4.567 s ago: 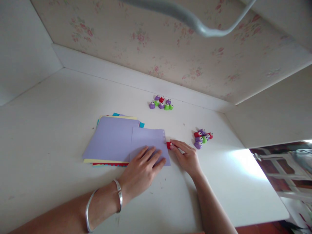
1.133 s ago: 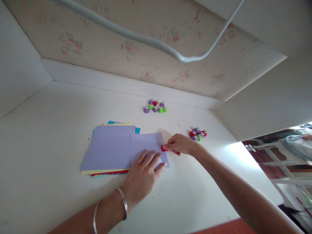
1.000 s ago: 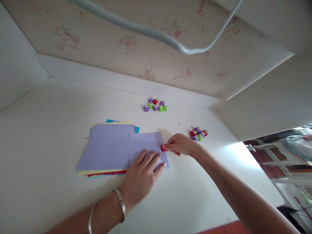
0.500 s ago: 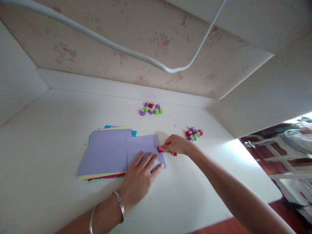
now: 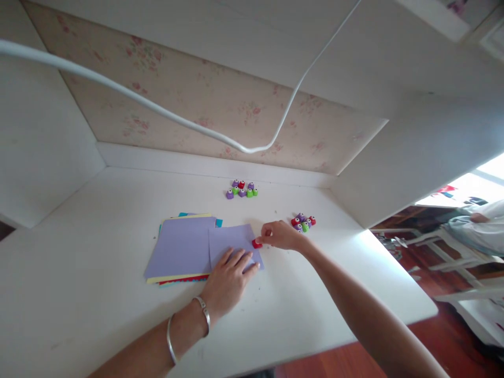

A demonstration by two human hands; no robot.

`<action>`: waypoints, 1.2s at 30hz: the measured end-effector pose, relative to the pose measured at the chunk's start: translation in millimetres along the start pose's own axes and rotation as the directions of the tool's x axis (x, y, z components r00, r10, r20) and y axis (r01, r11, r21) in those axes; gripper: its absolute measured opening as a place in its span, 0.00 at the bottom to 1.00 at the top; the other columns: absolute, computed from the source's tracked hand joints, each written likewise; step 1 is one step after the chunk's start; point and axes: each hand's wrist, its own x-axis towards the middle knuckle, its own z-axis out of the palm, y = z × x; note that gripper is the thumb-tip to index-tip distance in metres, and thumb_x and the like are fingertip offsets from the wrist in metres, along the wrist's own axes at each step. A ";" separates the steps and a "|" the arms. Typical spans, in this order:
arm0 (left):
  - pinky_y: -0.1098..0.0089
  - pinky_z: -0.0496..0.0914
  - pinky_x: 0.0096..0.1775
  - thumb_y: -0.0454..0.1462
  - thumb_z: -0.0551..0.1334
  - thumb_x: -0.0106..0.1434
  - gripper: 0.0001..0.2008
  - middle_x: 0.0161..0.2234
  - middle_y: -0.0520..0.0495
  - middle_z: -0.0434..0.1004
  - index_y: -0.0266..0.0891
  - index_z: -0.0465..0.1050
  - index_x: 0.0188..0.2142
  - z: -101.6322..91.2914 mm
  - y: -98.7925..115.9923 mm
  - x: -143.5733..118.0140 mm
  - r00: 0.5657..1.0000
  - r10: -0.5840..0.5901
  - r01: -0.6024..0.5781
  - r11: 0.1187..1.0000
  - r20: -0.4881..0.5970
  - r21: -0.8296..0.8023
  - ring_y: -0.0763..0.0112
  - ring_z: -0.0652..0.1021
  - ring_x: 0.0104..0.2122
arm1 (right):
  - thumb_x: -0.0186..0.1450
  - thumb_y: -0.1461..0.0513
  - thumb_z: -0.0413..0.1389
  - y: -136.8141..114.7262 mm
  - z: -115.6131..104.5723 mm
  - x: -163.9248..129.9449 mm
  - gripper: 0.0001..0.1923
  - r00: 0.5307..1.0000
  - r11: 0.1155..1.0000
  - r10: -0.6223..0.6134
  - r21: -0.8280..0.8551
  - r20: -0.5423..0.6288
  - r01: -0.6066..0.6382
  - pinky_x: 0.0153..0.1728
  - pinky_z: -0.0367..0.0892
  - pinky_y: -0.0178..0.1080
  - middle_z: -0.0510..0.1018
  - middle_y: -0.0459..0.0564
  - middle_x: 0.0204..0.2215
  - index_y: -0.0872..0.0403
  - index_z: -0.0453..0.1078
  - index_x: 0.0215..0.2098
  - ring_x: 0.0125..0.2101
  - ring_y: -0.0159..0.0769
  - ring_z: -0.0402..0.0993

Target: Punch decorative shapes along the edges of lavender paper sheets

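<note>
**Punch at the paper's edge**

A white desk (image 5: pixel 98 220) fills the view, walled on three sides, with a cable (image 5: pixel 157 107) hanging across. Near its middle lies a stack (image 5: pixel 179 247) of coloured paper, and a loose lilac sheet (image 5: pixel 232 239) overlaps the stack's right side. The left hand (image 5: pixel 230 278) lies flat on that sheet, fingers spread and gripping nothing, seemingly to keep it from sliding. The right hand (image 5: pixel 281 236) is closed on a red punch (image 5: pixel 257 243), pinched at the sheet's right edge, probably so the paper sits in its slot. Two clusters of punches wait: one (image 5: pixel 241 189) by the back wall, one (image 5: pixel 303 222) just beyond the right hand.
</note>
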 end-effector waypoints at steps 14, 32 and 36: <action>0.55 0.55 0.62 0.38 0.57 0.68 0.18 0.59 0.49 0.68 0.48 0.70 0.57 -2.2 1.2 -2.2 0.998 -0.044 0.043 0.999 0.047 0.022 0.62 0.68 0.58 | 0.70 0.59 0.53 37.2 43.6 -29.0 0.12 0.945 0.974 -0.210 0.027 -0.251 0.224 0.42 0.70 0.39 0.81 0.48 0.47 0.47 0.75 0.49 0.42 0.39 0.78; 0.59 0.58 0.62 0.34 0.57 0.67 0.18 0.58 0.52 0.69 0.47 0.71 0.55 2.9 0.7 -4.0 0.999 -0.007 0.007 1.000 -0.040 -0.014 0.64 0.68 0.57 | 0.55 0.52 0.69 70.8 59.4 -61.2 0.28 0.913 0.185 0.362 0.974 -0.189 0.128 0.54 0.69 0.51 0.81 0.52 0.45 0.50 0.75 0.52 0.45 0.42 0.77; 0.59 0.58 0.63 0.33 0.56 0.67 0.20 0.59 0.53 0.69 0.48 0.70 0.57 4.4 1.3 -3.4 0.999 -0.005 0.004 0.999 -0.034 -0.034 0.65 0.68 0.58 | 0.57 0.53 0.68 76.7 64.4 -68.7 0.29 0.902 0.186 0.374 0.970 -0.218 0.157 0.57 0.67 0.50 0.82 0.50 0.43 0.49 0.72 0.55 0.45 0.40 0.78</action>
